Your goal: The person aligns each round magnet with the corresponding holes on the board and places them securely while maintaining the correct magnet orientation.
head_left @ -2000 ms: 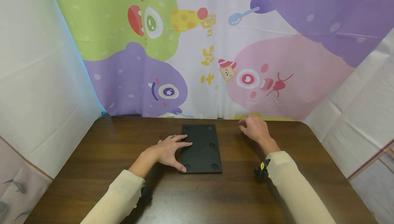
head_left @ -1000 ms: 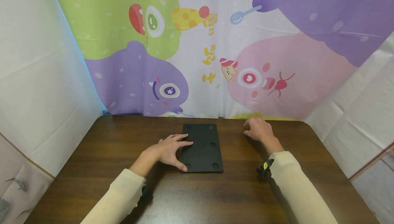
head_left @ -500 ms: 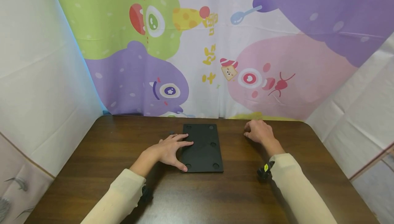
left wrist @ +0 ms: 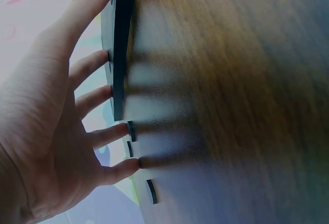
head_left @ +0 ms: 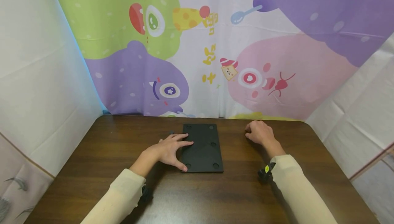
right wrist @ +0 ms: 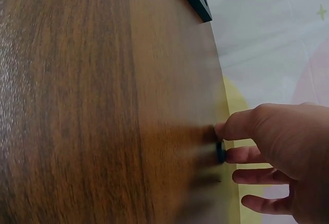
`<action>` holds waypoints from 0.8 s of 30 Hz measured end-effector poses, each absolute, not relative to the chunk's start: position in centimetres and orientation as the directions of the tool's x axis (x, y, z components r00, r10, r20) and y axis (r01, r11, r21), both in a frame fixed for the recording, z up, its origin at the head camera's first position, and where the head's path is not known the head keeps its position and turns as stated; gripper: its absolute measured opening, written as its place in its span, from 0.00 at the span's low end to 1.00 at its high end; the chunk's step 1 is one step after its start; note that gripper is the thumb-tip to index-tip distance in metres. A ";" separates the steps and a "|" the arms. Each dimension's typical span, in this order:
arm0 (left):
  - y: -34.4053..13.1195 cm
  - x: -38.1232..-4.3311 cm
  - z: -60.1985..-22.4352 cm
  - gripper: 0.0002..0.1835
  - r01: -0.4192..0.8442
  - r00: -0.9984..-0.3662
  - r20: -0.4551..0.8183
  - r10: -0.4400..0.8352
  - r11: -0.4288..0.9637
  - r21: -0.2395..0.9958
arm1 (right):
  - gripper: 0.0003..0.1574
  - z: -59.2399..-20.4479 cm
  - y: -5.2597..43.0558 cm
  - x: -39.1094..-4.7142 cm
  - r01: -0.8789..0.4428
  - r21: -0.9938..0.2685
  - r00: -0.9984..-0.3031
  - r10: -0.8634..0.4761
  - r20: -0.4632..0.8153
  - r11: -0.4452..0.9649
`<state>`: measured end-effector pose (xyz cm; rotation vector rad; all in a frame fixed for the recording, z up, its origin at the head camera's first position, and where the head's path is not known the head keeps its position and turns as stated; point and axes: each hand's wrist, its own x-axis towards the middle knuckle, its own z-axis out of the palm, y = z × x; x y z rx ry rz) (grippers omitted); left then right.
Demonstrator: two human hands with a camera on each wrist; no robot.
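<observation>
Your left hand (head_left: 168, 151) rests spread on the black board (head_left: 202, 153); at its two o'clock your right hand (head_left: 260, 132) meets one disc (right wrist: 221, 152), pinch unclear; other discs (left wrist: 151, 191) lie loose, seemingly unfinished

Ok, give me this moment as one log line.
left hand: spread, fingertips on board; right hand: fingertips at disc; board: flat on table; other discs: by left hand

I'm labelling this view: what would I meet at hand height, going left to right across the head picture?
White cloth at the left side → left hand → black board → right hand → white cloth at the right side.
</observation>
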<state>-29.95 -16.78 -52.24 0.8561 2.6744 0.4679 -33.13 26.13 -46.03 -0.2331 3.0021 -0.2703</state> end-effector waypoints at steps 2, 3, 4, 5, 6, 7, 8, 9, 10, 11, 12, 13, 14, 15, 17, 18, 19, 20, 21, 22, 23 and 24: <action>-16.8 -29.9 -52.2 0.66 0.506 -0.780 -0.175 0.601 0.770 0.388 | 0.20 -46.0 26.1 -33.1 -0.140 -0.187 -0.981 -0.162 -0.107 0.972; -16.8 -29.9 -52.2 0.66 0.506 -0.780 -0.175 0.600 0.771 0.388 | 0.21 -46.0 26.2 -33.0 -0.140 -0.186 -0.981 -0.162 -0.107 0.972; -16.8 -29.9 -52.2 0.66 0.505 -0.780 -0.176 0.601 0.770 0.390 | 0.21 -46.0 26.1 -33.0 -0.139 -0.186 -0.981 -0.161 -0.107 0.973; -16.8 -29.9 -52.1 0.66 0.504 -0.780 -0.176 0.600 0.770 0.392 | 0.21 -46.0 26.2 -33.0 -0.140 -0.184 -0.981 -0.162 -0.108 0.973; -16.8 -29.9 -52.1 0.66 0.504 -0.780 -0.177 0.601 0.769 0.393 | 0.21 -46.0 26.2 -33.0 -0.141 -0.183 -0.981 -0.162 -0.109 0.973; -16.8 -29.8 -52.1 0.66 0.503 -0.779 -0.177 0.601 0.769 0.395 | 0.21 -45.9 26.2 -33.0 -0.141 -0.183 -0.981 -0.162 -0.110 0.973; -16.8 -29.8 -52.1 0.66 0.504 -0.779 -0.176 0.602 0.768 0.396 | 0.21 -45.9 26.2 -33.0 -0.141 -0.183 -0.980 -0.163 -0.111 0.973; -16.8 -29.8 -52.1 0.66 0.504 -0.778 -0.176 0.603 0.767 0.398 | 0.22 -46.0 26.3 -33.0 -0.140 -0.184 -0.980 -0.162 -0.113 0.973; -16.8 -29.8 -52.0 0.66 0.504 -0.778 -0.175 0.604 0.766 0.399 | 0.22 -45.9 26.3 -33.0 -0.140 -0.184 -0.980 -0.162 -0.114 0.973; -16.8 -29.8 -52.0 0.66 0.505 -0.778 -0.175 0.604 0.765 0.399 | 0.22 -45.9 26.3 -33.0 -0.140 -0.184 -0.980 -0.163 -0.115 0.973; -16.8 -29.8 -52.1 0.66 0.506 -0.777 -0.175 0.605 0.765 0.399 | 0.22 -45.9 26.4 -33.0 -0.141 -0.184 -0.980 -0.164 -0.116 0.973; -16.8 -29.8 -52.1 0.66 0.507 -0.776 -0.175 0.606 0.764 0.398 | 0.22 -45.9 26.4 -32.9 -0.142 -0.183 -0.979 -0.165 -0.117 0.973; -16.8 -29.8 -52.1 0.66 0.508 -0.776 -0.176 0.606 0.765 0.397 | 0.22 -45.9 26.5 -32.9 -0.144 -0.182 -0.979 -0.166 -0.117 0.973; -16.8 -29.8 -52.1 0.66 0.509 -0.775 -0.176 0.607 0.764 0.396 | 0.22 -46.0 26.5 -32.9 -0.145 -0.181 -0.979 -0.168 -0.116 0.973; -16.8 -29.8 -52.1 0.66 0.513 -0.774 -0.174 0.609 0.764 0.393 | 0.22 -46.0 26.6 -33.0 -0.147 -0.178 -0.979 -0.169 -0.114 0.973; -16.9 -29.8 -52.1 0.66 0.515 -0.773 -0.172 0.611 0.762 0.391 | 0.22 -46.0 26.7 -33.0 -0.148 -0.176 -0.979 -0.170 -0.113 0.973; -16.9 -29.8 -52.2 0.66 0.517 -0.772 -0.170 0.612 0.762 0.390 | 0.22 -46.0 26.7 -33.0 -0.148 -0.174 -0.979 -0.169 -0.111 0.974; -16.9 -29.8 -52.2 0.66 0.520 -0.772 -0.168 0.613 0.761 0.389 | 0.22 -46.1 26.7 -33.0 -0.147 -0.172 -0.980 -0.167 -0.109 0.974; -16.9 -29.9 -52.2 0.66 0.522 -0.771 -0.166 0.615 0.760 0.388 | 0.21 -46.1 26.8 -33.0 -0.145 -0.171 -0.980 -0.165 -0.107 0.974; -16.9 -29.9 -52.2 0.66 0.524 -0.771 -0.165 0.615 0.760 0.385 | 0.21 -46.0 26.8 -33.0 -0.144 -0.170 -0.981 -0.163 -0.105 0.975; -16.9 -29.9 -52.2 0.66 0.525 -0.771 -0.164 0.615 0.760 0.383 | 0.20 -46.0 26.8 -33.0 -0.141 -0.170 -0.982 -0.160 -0.102 0.975; -16.9 -29.9 -52.3 0.66 0.526 -0.771 -0.165 0.616 0.760 0.382 | 0.20 -46.0 26.8 -33.0 -0.141 -0.169 -0.982 -0.159 -0.099 0.975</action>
